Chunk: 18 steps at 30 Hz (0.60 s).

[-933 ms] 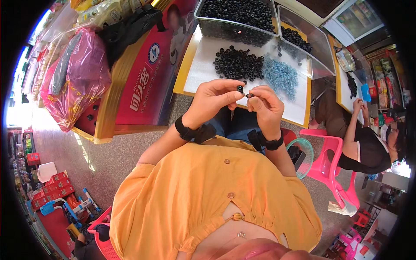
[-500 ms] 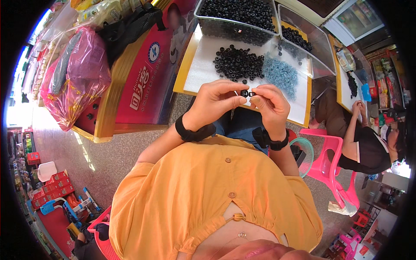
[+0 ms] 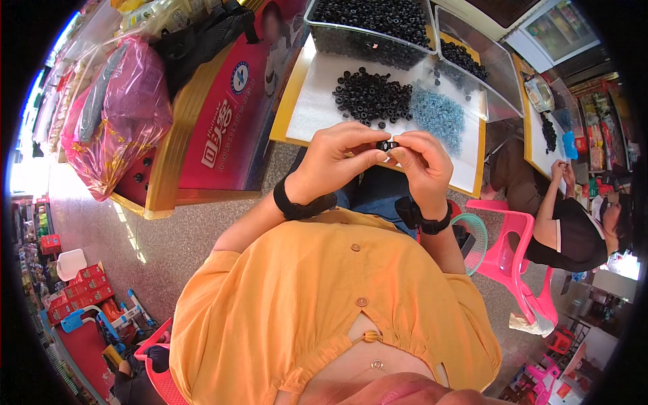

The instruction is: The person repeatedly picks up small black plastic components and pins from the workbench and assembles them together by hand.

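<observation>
Just beyond my body, my left hand (image 3: 335,158) and my right hand (image 3: 425,164) meet at the fingertips. Small black ring-shaped parts (image 3: 386,145) are pinched between them, one seemingly in each hand and pressed against the other. Fingertips cover much of both, so where one ends is hard to make out. Beyond my hands, a pile of black ring-shaped parts (image 3: 372,94) lies on the white tabletop (image 3: 307,111). To its right spreads a heap of small clear bluish pieces (image 3: 439,115).
A clear bin (image 3: 368,50) full of black parts stands at the back, beside a tilted clear bin (image 3: 499,91) with fewer. At right a co-worker (image 3: 574,229) sits at another table, near a pink chair (image 3: 503,250) and a green basket (image 3: 476,243). A pink bag (image 3: 125,115) stands left.
The black parts between my fingertips have come closer together, my fingers covering more of the gap. Both hands stay in nearly the same place. At right, the co-worker's hands have shifted slightly.
</observation>
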Available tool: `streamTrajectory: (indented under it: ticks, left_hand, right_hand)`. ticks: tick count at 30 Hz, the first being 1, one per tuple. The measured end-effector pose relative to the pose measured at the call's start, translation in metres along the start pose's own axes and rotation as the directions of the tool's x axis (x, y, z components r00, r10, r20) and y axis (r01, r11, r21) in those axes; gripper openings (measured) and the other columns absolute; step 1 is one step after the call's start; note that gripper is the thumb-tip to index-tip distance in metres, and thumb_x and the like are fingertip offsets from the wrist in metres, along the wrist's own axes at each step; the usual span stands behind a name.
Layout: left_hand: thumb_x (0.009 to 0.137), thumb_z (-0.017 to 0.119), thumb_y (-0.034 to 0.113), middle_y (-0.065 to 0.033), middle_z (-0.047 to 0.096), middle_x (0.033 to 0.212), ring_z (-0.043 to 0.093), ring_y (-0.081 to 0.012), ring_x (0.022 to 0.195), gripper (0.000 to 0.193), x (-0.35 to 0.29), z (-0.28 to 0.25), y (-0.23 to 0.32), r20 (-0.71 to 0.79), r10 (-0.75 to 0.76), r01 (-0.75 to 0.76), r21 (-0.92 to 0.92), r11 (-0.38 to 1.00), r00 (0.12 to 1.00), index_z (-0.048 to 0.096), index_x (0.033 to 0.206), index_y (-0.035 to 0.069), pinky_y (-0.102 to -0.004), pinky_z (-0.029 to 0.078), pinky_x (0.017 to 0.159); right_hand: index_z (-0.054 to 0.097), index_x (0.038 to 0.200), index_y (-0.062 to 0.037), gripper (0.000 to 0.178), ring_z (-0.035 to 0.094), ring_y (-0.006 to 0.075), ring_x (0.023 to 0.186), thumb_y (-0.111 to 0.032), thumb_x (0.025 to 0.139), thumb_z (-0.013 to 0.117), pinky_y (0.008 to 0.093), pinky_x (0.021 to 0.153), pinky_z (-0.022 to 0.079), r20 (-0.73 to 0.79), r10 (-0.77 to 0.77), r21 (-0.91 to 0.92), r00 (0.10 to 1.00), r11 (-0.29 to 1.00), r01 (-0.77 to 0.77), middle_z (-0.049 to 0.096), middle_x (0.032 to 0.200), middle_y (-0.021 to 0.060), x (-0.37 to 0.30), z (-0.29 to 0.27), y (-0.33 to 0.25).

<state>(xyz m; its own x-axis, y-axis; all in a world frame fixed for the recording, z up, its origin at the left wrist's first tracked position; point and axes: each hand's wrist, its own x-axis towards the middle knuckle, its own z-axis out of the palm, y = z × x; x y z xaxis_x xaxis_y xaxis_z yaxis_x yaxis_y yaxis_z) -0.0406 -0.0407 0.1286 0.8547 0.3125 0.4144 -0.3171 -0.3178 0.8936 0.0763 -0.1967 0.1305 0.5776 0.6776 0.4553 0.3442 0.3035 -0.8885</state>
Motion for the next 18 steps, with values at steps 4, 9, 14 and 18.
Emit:
streamTrajectory:
  ticks: [4,9,14,18]
  left_hand:
    - [0.084,0.073,0.003,-0.007,0.065,0.091,0.061,-0.0091,0.076,0.028,-0.0005,0.0001,0.0006,-0.018,0.003,-0.002,0.014,1.0,1.0,0.069,0.111,0.0,-0.0212,0.049,0.064]
    - [0.083,0.074,0.004,-0.008,0.067,0.088,0.062,-0.0115,0.075,0.028,0.0011,0.0006,-0.0021,-0.008,0.072,-0.071,0.096,0.993,0.997,0.07,0.111,0.0,-0.0225,0.05,0.064]
    - [0.08,0.076,0.009,-0.0112,0.068,0.087,0.066,-0.0241,0.077,0.027,0.004,0.0048,-0.0025,-0.026,0.107,-0.104,0.112,0.988,0.994,0.071,0.107,0.004,-0.0306,0.052,0.067]
    - [0.081,0.076,0.01,-0.0111,0.069,0.086,0.066,-0.0226,0.077,0.027,0.002,0.0073,-0.0046,-0.043,0.065,-0.063,0.043,0.997,0.997,0.071,0.107,0.003,-0.0303,0.052,0.066]
  right_hand:
    - [0.067,0.099,0.0031,0.015,0.065,0.0158,0.079,0.003,0.084,0.071,0.0249,0.066,0.055,0.012,-0.058,-0.193,0.998,0.979,0.059,0.065,0.097,0.0109,-0.0002,-0.0047,0.0057]
    - [0.067,0.097,0.0028,0.015,0.065,0.0162,0.077,0.002,0.083,0.072,0.0249,0.066,0.055,0.004,-0.106,-0.216,0.994,0.971,0.104,0.066,0.095,0.0111,0.0012,-0.0025,0.0007]
    - [0.065,0.098,0.0057,0.012,0.066,0.0158,0.076,0.004,0.086,0.068,0.0251,0.067,0.057,0.012,-0.118,-0.159,0.993,0.98,0.119,0.064,0.096,0.0126,0.0019,0.0003,-0.0028]
    - [0.062,0.1,0.0071,0.012,0.066,0.0164,0.077,0.005,0.088,0.065,0.026,0.068,0.058,-0.01,-0.066,-0.016,0.998,0.998,0.066,0.062,0.098,0.0132,-0.0017,0.0013,0.0023]
